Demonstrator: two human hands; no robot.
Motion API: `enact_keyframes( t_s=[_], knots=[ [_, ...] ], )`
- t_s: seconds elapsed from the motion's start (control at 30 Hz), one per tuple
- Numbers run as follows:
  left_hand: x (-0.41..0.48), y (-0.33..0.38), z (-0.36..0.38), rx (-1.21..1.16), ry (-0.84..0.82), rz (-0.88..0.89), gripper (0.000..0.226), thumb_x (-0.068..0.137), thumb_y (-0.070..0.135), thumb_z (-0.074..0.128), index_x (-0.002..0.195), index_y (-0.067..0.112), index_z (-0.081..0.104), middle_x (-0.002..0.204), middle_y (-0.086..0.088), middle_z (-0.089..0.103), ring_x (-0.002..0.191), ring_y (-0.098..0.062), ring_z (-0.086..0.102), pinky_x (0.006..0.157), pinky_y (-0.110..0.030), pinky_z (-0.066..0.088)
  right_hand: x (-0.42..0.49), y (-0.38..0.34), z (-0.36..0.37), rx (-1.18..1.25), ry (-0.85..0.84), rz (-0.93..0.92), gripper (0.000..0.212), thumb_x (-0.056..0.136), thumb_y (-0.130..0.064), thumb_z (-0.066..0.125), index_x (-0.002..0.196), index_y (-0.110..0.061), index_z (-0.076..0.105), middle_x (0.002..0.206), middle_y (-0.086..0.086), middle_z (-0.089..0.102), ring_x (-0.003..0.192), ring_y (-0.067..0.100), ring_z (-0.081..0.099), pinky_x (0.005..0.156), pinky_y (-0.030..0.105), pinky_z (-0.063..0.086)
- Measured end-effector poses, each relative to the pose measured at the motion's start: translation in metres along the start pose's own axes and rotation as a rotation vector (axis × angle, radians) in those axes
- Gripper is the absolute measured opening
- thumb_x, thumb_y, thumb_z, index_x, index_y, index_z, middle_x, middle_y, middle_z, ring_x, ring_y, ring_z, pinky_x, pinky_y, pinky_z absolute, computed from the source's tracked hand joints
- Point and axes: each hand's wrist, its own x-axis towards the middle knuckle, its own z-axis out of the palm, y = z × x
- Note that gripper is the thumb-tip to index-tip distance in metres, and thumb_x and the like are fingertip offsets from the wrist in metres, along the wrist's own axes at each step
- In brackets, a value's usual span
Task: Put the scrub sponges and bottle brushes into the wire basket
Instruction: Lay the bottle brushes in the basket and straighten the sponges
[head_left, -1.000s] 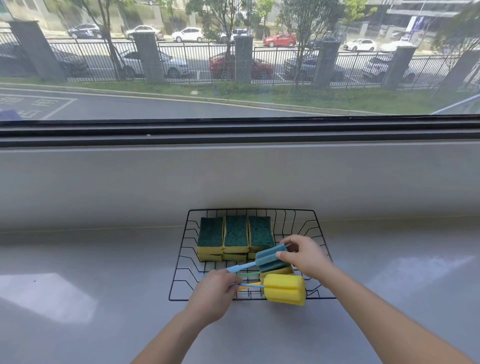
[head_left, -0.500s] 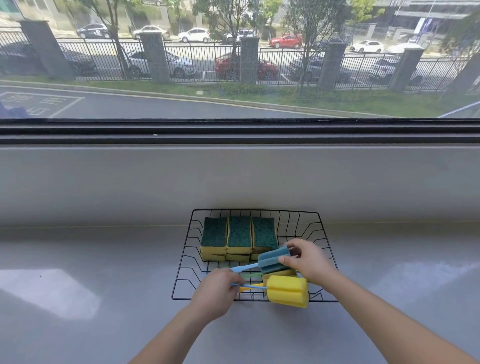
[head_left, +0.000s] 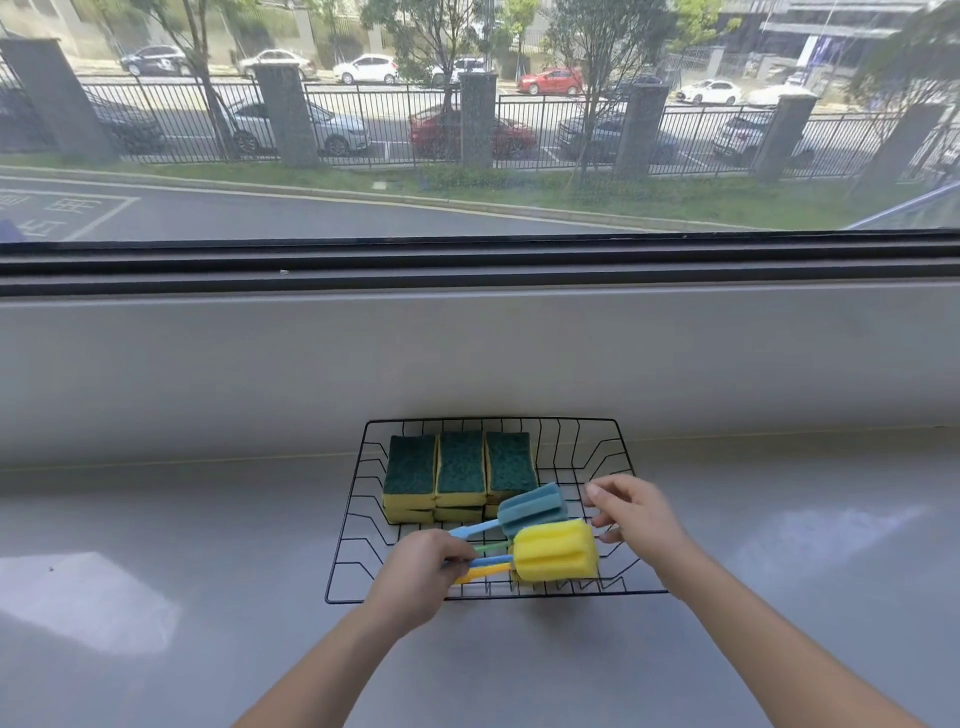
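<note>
While the wire basket (head_left: 488, 423) sits on the grey counter (head_left: 156, 545), scrub sponges (head_left: 460, 470) fill its far-left corner. Left hand (head_left: 415, 577) pinches the bottle brushes' handles (head_left: 480, 564); right hand (head_left: 631, 512), fingers spread, hovers beside their foam heads (head_left: 553, 551). Best lower them flat, near side.

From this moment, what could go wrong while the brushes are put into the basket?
1. The yellow brush head sits by the near rim of the wire basket; it may roll out.
2. The left hand pinches several thin handles together; one may slip.
3. The blue brush head leans on the scrub sponges, while the right hand looks open, so it may slide.
</note>
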Motion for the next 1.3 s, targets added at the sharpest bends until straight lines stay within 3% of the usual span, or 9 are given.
enact_keyframes(
  t_s=[0.13, 0.37, 0.53, 0.83, 1.03, 1.13, 1.3],
  knots=[
    [-0.006, -0.006, -0.005, -0.006, 0.045, -0.027, 0.019, 0.094, 0.023, 0.059, 0.104, 0.03, 0.073, 0.098, 0.012, 0.068, 0.089, -0.01, 0.059, 0.079, -0.029, 0.05, -0.007, 0.01, -0.002, 0.042, 0.021, 0.012, 0.01, 0.098, -0.016, 0.062, 0.097, -0.017, 0.072, 0.103, 0.015, 0.073, 0.078, 0.017, 0.065, 0.064, 0.03, 0.057],
    [-0.009, -0.011, -0.008, 0.106, 0.062, -0.069, 0.023, 0.095, 0.027, 0.057, 0.113, 0.034, 0.07, 0.106, 0.012, 0.069, 0.093, -0.013, 0.06, 0.074, -0.028, 0.049, -0.012, 0.013, -0.002, 0.028, 0.025, 0.032, 0.01, 0.098, -0.018, 0.062, 0.096, -0.018, 0.072, 0.098, 0.008, 0.073, 0.081, 0.016, 0.067, 0.066, 0.029, 0.058],
    [-0.006, -0.016, -0.012, 0.098, -0.01, -0.094, 0.022, 0.094, 0.029, 0.057, 0.11, 0.033, 0.072, 0.097, 0.011, 0.071, 0.081, -0.012, 0.061, 0.07, -0.028, 0.051, -0.017, 0.016, 0.006, 0.007, 0.0, 0.044, 0.009, 0.097, -0.018, 0.063, 0.096, -0.021, 0.072, 0.096, 0.005, 0.074, 0.082, 0.016, 0.068, 0.065, 0.027, 0.056],
    [0.003, -0.018, -0.014, -0.02, -0.032, -0.07, 0.017, 0.091, 0.023, 0.066, 0.101, 0.03, 0.077, 0.096, 0.015, 0.07, 0.08, -0.004, 0.059, 0.064, -0.01, 0.04, -0.024, 0.018, 0.016, 0.011, -0.012, 0.053, 0.012, 0.098, -0.017, 0.061, 0.098, -0.021, 0.073, 0.098, 0.004, 0.074, 0.081, 0.015, 0.067, 0.065, 0.024, 0.057],
    [0.007, -0.018, -0.012, 0.045, 0.015, 0.013, 0.019, 0.092, 0.023, 0.065, 0.105, 0.031, 0.075, 0.089, 0.016, 0.061, 0.083, -0.008, 0.056, 0.069, -0.02, 0.045, -0.028, 0.023, 0.014, -0.003, 0.003, 0.066, 0.012, 0.097, -0.017, 0.062, 0.095, -0.022, 0.073, 0.094, 0.002, 0.075, 0.082, 0.016, 0.069, 0.066, 0.028, 0.06],
    [0.006, -0.018, -0.013, 0.086, -0.013, 0.015, 0.018, 0.093, 0.024, 0.063, 0.104, 0.032, 0.075, 0.094, 0.012, 0.067, 0.085, -0.013, 0.06, 0.074, -0.029, 0.053, -0.029, 0.023, 0.012, -0.008, 0.007, 0.072, 0.012, 0.098, -0.017, 0.062, 0.096, -0.022, 0.072, 0.095, 0.003, 0.075, 0.083, 0.017, 0.069, 0.068, 0.03, 0.061],
    [0.004, -0.02, -0.015, -0.016, -0.005, -0.061, 0.026, 0.093, 0.019, 0.06, 0.114, 0.029, 0.072, 0.1, 0.01, 0.071, 0.086, -0.009, 0.063, 0.077, -0.026, 0.054, -0.027, 0.018, 0.016, -0.025, 0.012, 0.061, 0.013, 0.099, -0.019, 0.059, 0.096, -0.023, 0.072, 0.099, 0.004, 0.074, 0.085, 0.017, 0.069, 0.067, 0.029, 0.061]
  ],
)
